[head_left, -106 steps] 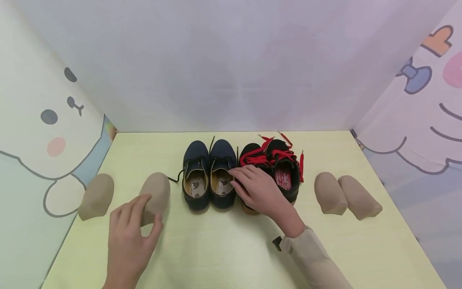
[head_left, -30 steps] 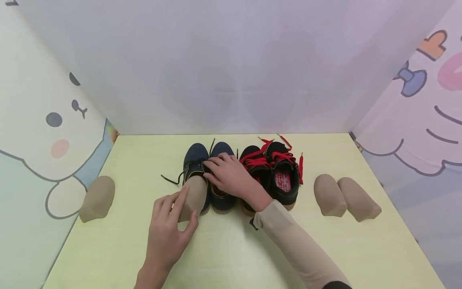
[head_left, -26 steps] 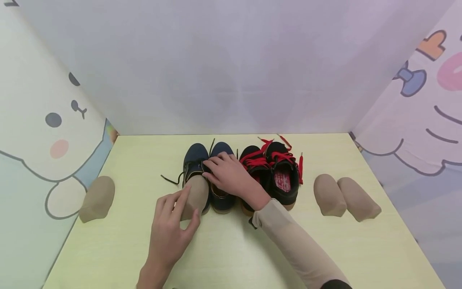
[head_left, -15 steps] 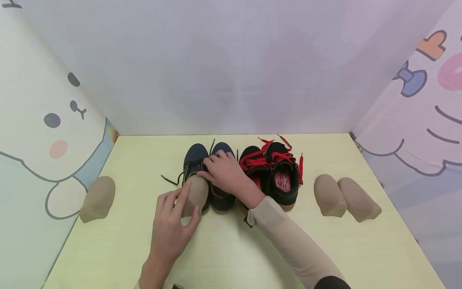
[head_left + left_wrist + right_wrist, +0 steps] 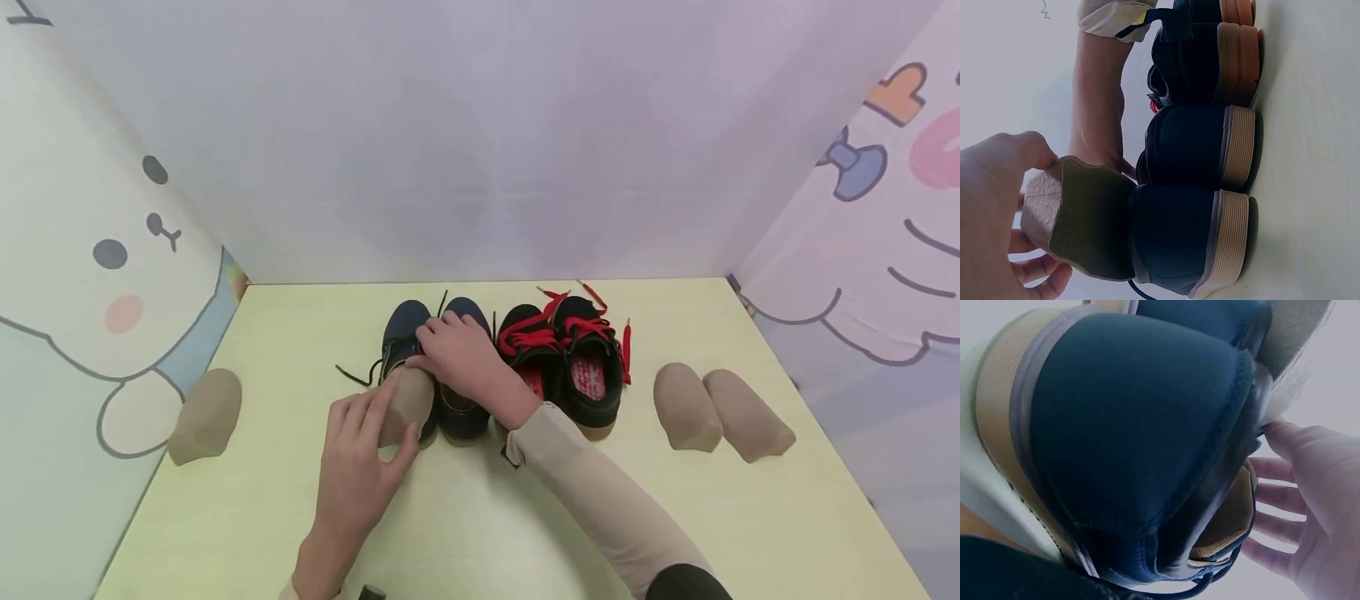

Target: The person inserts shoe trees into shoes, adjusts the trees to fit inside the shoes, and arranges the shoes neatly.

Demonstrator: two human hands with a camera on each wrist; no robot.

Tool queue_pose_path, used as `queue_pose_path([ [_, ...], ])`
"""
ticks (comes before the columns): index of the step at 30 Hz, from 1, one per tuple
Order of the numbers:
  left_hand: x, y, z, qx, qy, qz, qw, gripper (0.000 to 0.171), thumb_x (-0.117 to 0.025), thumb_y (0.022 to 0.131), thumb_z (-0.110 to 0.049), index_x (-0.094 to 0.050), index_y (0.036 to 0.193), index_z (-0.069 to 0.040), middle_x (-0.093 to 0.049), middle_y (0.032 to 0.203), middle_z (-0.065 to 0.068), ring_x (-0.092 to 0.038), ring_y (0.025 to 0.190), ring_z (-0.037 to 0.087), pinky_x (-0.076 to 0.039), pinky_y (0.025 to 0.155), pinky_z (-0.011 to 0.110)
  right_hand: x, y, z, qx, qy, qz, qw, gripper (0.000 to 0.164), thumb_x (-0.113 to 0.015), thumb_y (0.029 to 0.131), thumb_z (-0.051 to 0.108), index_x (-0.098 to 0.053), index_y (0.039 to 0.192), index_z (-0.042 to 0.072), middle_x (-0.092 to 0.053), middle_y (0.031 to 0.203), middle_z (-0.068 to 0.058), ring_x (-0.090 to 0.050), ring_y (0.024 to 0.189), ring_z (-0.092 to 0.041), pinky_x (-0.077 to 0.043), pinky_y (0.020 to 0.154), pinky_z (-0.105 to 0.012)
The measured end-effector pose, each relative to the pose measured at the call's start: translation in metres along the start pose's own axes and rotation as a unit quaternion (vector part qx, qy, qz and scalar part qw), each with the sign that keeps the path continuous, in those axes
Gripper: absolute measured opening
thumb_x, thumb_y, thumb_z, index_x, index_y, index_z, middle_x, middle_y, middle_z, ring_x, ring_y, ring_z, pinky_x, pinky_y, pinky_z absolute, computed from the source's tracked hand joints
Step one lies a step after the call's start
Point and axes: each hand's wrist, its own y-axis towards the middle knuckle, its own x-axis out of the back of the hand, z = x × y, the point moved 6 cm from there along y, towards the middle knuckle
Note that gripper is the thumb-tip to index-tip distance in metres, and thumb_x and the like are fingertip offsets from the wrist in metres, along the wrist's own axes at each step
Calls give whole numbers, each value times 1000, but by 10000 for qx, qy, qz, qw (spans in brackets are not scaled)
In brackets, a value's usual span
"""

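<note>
Four beige shoe inserts share a pale bench point(image 5: 480, 517), one of them, the held insert point(image 5: 408, 407), at the mouth of the leftmost navy lace-up shoe point(image 5: 406, 319). Its long axis runs roughly along the shoe, tilted, with the rounded end pointing forward and down toward the toe. The blunt, rough-faced end points back toward the person and stands above the heel collar, as the left wrist view shows.

The person's left hand point(image 5: 356, 462) grips that blunt end, thumb on one side and fingers on the other. The right hand point(image 5: 465, 354) reaches across the second navy shoe point(image 5: 465, 423), its thumb and fingers narrowed on the tongue of the leftmost shoe, thumb tip just beside the insert. A beige sleeve point(image 5: 600, 500) covers the right forearm.

Both navy shoes point toes away from the person, a black lace point(image 5: 352, 375) trailing out to the left. Just beside them sits a pair of black shoes with red laces point(image 5: 596, 407), toes also turned away. At far left lies a single insert point(image 5: 206, 417), rounded end away and leaning slightly right; at right, two more inserts point(image 5: 686, 408) lie side by side, rounded ends away, leaning left.
</note>
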Motion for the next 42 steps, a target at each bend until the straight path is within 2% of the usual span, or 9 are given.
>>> queue_pose_path([
  [6, 3, 1, 1, 140, -72, -128, 9998, 51, -73, 81, -29, -62, 125, -7, -67, 114, 8, -53, 103, 27, -45, 87, 33, 3, 4, 7, 455, 277, -151, 9985, 25, -55, 99, 43, -65, 116, 28, -63, 119, 5, -59, 104, -15, -50, 81, -32],
  [10, 4, 4, 0, 31, -122, -208, 9997, 48, -74, 80, -28, -63, 122, -7, -67, 113, 7, -53, 101, 28, -44, 86, 33, 6, 5, 10, 552, 370, -233, 9975, 17, -55, 100, 38, -68, 106, 29, -64, 111, 7, -60, 94, -13, -49, 74, -29],
  [16, 3, 7, 0, 15, -186, -206, 9996, 45, -75, 80, -27, -65, 120, -8, -66, 117, 8, -54, 104, 29, -43, 90, 35, 8, 7, 9, 477, 549, -255, 9970, 15, -57, 99, 34, -72, 99, 30, -67, 100, 11, -60, 70, -6, -40, 64, -26],
  [27, -5, 5, 0, 141, -108, -108, 9998, 45, -78, 79, -24, -67, 121, -11, -65, 120, 9, -54, 108, 29, -47, 90, 37, 5, 3, 5, 207, 1338, -307, 9903, 15, -64, 96, 32, -78, 100, 30, -68, 108, 12, -64, 79, -2, -45, 67, -24],
  [31, -6, 6, 0, 170, -98, -89, 9998, 47, -78, 80, -24, -66, 123, -11, -64, 122, 9, -54, 109, 29, -48, 89, 38, 3, 2, 3, 168, 1397, -360, 9894, 15, -65, 95, 32, -78, 100, 31, -68, 110, 11, -63, 76, -4, -47, 68, -25],
  [37, -10, 8, 2, 308, -90, -33, 9995, 48, -78, 81, -24, -65, 126, -13, -64, 126, 7, -53, 110, 28, -50, 88, 39, 2, 3, 1, 109, 1446, -358, 9888, 15, -65, 95, 33, -78, 100, 31, -64, 121, 7, -56, 62, -6, -48, 63, -24],
  [42, -14, 11, 5, 251, -73, -117, 9996, 49, -78, 81, -22, -65, 127, -13, -62, 123, 10, -54, 107, 29, -51, 84, 39, 2, 3, 1, 103, 1539, -321, 9875, 15, -65, 95, 33, -78, 101, 29, -61, 126, 5, -50, 55, -6, -47, 58, -22],
])
